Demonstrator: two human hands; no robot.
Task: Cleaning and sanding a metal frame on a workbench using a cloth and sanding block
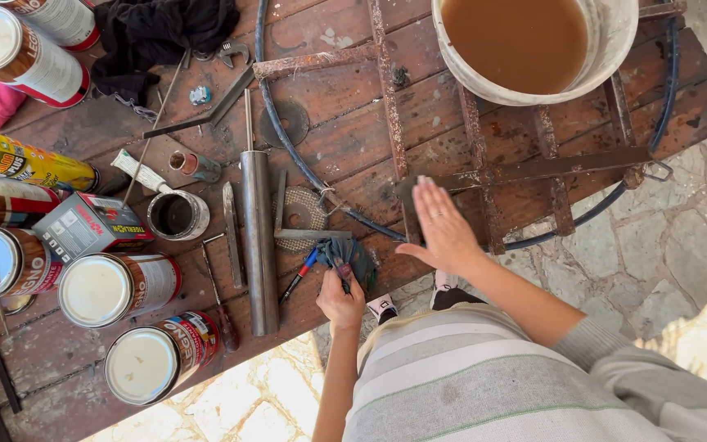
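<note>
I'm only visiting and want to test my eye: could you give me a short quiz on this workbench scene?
1. True or false: the white bucket holds brown liquid.
2. Which of the person's hands lies flat and open on the rusty metal frame?
3. Fill in: the left hand is closed on a bluish ___.

Key: 1 true; 2 the right hand; 3 rag.
</note>
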